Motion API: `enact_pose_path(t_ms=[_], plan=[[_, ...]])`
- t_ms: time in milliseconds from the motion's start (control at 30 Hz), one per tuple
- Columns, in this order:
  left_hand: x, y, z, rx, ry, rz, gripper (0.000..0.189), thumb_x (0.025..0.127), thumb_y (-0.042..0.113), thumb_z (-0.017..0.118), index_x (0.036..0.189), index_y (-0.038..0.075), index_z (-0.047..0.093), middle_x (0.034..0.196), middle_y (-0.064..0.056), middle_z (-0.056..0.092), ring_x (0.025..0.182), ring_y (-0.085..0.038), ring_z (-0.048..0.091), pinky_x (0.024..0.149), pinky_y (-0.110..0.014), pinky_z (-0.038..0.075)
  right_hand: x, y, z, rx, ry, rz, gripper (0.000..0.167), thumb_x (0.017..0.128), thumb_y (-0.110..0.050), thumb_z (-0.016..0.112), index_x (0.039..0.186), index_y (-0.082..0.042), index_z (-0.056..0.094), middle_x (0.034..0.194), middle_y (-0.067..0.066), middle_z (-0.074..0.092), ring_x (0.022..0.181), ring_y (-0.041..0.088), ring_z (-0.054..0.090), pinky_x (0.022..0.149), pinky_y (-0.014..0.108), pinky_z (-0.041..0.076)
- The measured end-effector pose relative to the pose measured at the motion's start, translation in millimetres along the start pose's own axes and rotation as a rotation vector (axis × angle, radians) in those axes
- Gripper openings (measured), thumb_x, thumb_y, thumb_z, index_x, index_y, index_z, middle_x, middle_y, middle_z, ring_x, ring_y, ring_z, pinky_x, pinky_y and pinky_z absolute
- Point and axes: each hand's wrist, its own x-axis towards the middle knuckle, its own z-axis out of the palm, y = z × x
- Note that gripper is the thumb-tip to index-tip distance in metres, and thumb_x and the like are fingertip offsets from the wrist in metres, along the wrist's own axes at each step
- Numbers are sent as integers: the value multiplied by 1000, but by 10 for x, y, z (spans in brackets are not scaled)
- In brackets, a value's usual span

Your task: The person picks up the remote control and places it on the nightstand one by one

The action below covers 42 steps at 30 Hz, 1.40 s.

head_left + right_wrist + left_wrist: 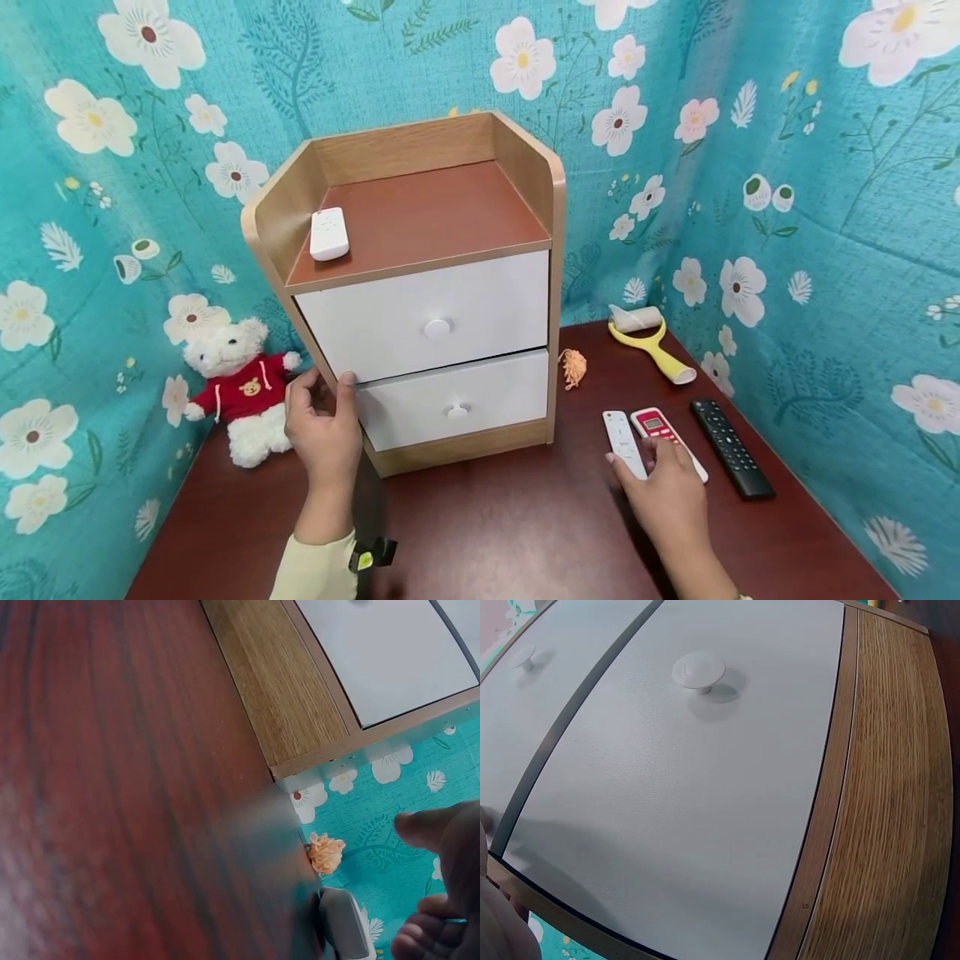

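My left hand [324,433] grips the left front edge of a small two-drawer cabinet [525,158], its thumb on the front and the other fingers round the side. Both white drawers [375,325] are pushed in. To the right, my right hand [670,500] hovers over the near ends of two remotes, thumb and fingers apart. Its thumb is beside a slim white remote [621,437]; the fingers partly hide a red-and-white remote [654,422]. Another white remote [328,235] lies on the cabinet's top, at the left.
A black remote [731,450] lies right of the others. Behind them are a yellow-handled lint roller [660,354] and a small orange yarn tuft [573,368]. A white teddy bear [251,396] in a red top sits left of the cabinet. Floral curtains [442,67] surround the dark table [480,533].
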Motion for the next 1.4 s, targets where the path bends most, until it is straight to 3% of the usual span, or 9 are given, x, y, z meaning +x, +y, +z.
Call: enact_pose_path(t_ms=[167, 333, 467, 967, 1233, 1400], plan=[[-5, 3, -8, 7, 7, 1, 41, 96, 13, 84, 127, -9, 68, 111, 19, 60, 99, -9, 59, 86, -15, 52, 21, 23, -14, -79, -101, 11, 74, 85, -48, 90, 126, 10, 68, 115, 33, 67, 108, 51, 67, 90, 66, 52], [-5, 1, -6, 12, 8, 6, 41, 96, 13, 84, 128, -7, 69, 111, 19, 60, 100, -9, 58, 86, -14, 52, 60, 43, -5, -150, -220, 39, 85, 85, -54, 88, 130, 14, 64, 120, 36, 66, 112, 52, 66, 93, 67, 53], [-7, 7, -9, 13, 0, 8, 41, 96, 12, 84, 128, -9, 68, 112, 19, 59, 102, -9, 59, 88, -15, 52, 79, 51, 6, -177, -264, 62, 89, 84, -56, 88, 131, 16, 64, 121, 37, 66, 114, 53, 66, 94, 67, 54], [9, -27, -32, 29, -19, 14, 42, 96, 13, 83, 128, -9, 66, 110, 25, 58, 101, -11, 58, 86, -17, 51, 116, 115, 35, -209, -328, 26, 80, 88, -51, 85, 125, 18, 66, 109, 35, 72, 99, 51, 71, 83, 64, 56], [2, -46, -32, 17, -21, 26, 42, 97, 14, 82, 129, -9, 66, 111, 26, 59, 99, -12, 59, 85, -16, 52, 132, 115, -5, -207, -290, 15, 70, 88, -49, 81, 117, 13, 72, 99, 31, 76, 88, 45, 72, 75, 60, 55], [3, -44, -22, 14, -24, 30, 41, 97, 14, 82, 129, -8, 66, 111, 25, 59, 99, -12, 59, 84, -16, 52, 121, 83, -49, -186, -286, 34, 67, 89, -51, 78, 118, 10, 74, 100, 30, 77, 89, 45, 73, 75, 60, 54]])
